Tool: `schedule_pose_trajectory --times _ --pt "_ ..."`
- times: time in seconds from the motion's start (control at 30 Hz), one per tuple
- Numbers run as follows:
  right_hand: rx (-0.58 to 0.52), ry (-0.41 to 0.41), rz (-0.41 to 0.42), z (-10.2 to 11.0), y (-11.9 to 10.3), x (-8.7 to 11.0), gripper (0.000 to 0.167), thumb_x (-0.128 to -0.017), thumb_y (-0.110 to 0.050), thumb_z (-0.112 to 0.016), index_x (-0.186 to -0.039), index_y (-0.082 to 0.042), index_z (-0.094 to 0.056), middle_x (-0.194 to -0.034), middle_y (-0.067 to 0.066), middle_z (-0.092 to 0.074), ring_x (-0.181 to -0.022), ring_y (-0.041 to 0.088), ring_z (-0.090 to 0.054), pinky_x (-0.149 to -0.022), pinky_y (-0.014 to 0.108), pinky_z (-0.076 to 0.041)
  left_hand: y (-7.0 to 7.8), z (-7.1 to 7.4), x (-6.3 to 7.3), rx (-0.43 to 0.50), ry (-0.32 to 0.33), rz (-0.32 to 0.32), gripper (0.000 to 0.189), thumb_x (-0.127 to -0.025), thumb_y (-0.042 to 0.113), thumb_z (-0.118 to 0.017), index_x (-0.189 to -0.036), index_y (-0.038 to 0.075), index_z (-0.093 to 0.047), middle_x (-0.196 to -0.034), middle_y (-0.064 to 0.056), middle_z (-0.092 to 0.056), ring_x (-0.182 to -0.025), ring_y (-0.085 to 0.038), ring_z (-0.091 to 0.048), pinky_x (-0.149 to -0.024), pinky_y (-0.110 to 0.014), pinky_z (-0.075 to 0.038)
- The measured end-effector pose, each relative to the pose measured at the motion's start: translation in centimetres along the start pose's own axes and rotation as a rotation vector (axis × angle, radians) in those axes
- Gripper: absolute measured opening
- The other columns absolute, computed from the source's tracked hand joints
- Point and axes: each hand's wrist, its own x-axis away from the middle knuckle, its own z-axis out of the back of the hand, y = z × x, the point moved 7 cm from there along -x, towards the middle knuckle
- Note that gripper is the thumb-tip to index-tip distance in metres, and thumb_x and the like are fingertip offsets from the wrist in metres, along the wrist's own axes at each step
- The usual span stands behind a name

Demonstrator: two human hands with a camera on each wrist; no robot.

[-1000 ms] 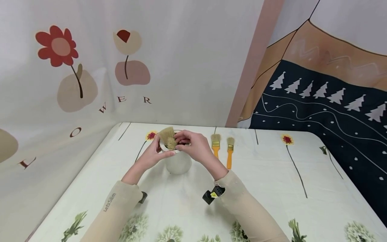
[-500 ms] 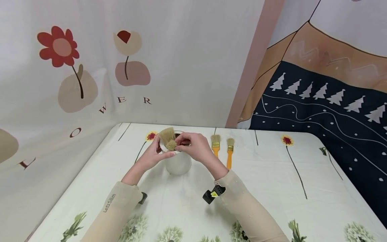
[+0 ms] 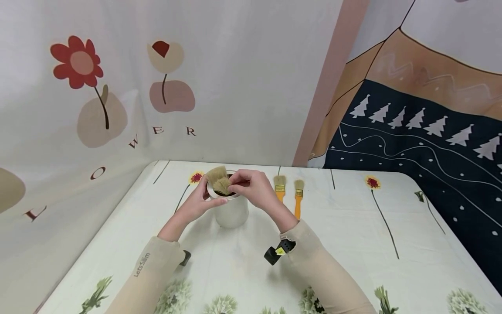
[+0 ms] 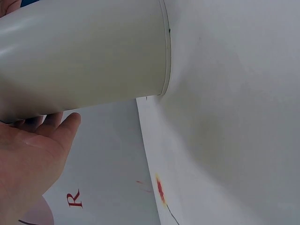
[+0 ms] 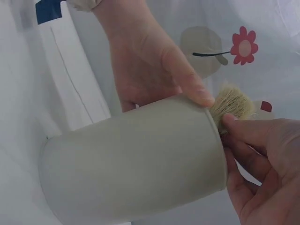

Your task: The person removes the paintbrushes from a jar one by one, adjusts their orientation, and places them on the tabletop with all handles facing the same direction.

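Observation:
A pale grey-white cylindrical pot (image 3: 231,214) stands upright on the table. My left hand (image 3: 194,203) grips it near the rim, with the thumb along the near side. Pale bristles of a wide paintbrush (image 3: 215,173) rise from its mouth at the left. Beside them is a second paintbrush (image 3: 222,186), bristles up, its handle hidden inside the pot. My right hand (image 3: 252,187) pinches this brush's bristles between thumb and fingers at the mouth. In the right wrist view the bristles (image 5: 234,102) stick out beyond the rim by my right fingertips.
Two orange-handled paintbrushes lie to the right of the pot, a wider one (image 3: 279,187) and a narrower one (image 3: 298,198), bristles pointing away. A white flower-print cloth (image 3: 341,244) covers the table. A printed curtain (image 3: 251,87) hangs along the back edge.
The brush bristles at my right fingertips have tilted and now look broader. My right hand has shifted very slightly. My left hand keeps its hold on the pot.

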Motion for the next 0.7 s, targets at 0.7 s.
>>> schedule_pose_trajectory --times 0.7 --pt "-0.272 0.262 0.131 6.2 -4.1 1.0 0.014 -0.092 -0.005 -0.069 -0.104 0.001 -0.065 -0.103 0.018 -0.068 -0.095 0.019 -0.071 -0.084 0.033 -0.061 0.0 0.0 -0.1 0.005 0.003 0.008 0.086 -0.092 0.015 -0.071 -0.156 0.008 -0.014 -0.161 -0.018 -0.024 -0.149 -0.041 -0.027 -0.121 -0.06 -0.02"
